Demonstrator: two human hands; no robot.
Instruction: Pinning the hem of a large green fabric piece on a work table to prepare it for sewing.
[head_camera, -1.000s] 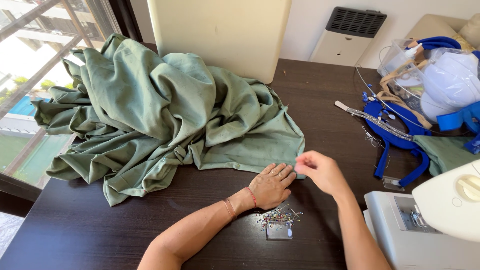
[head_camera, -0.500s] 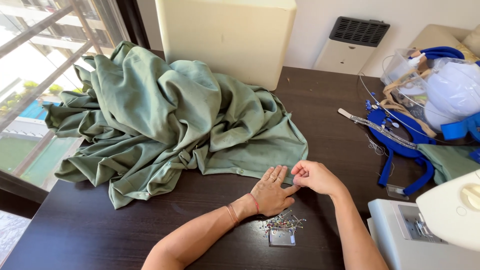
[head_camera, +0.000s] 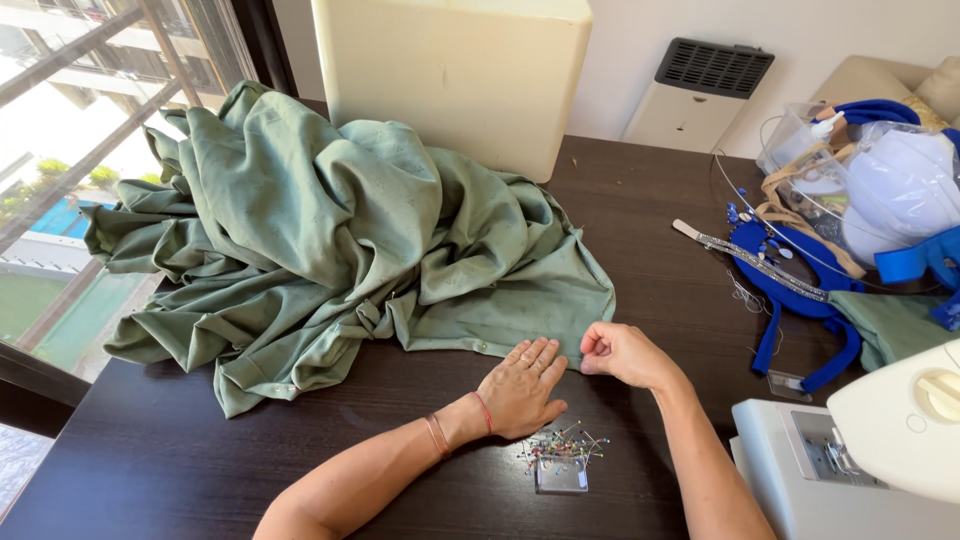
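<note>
The head view shows the left hand (head_camera: 527, 385) lying flat and open, fingers together, on the near edge of the green fabric (head_camera: 340, 240). The right hand (head_camera: 615, 352) is just beside it, curled closed and pinching that same hem at its corner. The step in hand looks like pinning or aligning the hem. The next move would likely call for a pin from the pin holder (head_camera: 562, 462), which sits just behind the left hand on the dark table (head_camera: 150, 470), while the flat hand keeps the edge from slipping. The fabric is a large, soft, sage-green heap, deeply creased, piled beyond both hands and spreading away to the left; only its near edge lies flat. A white sewing machine (head_camera: 880, 450) stands to the right of the right forearm.
</note>
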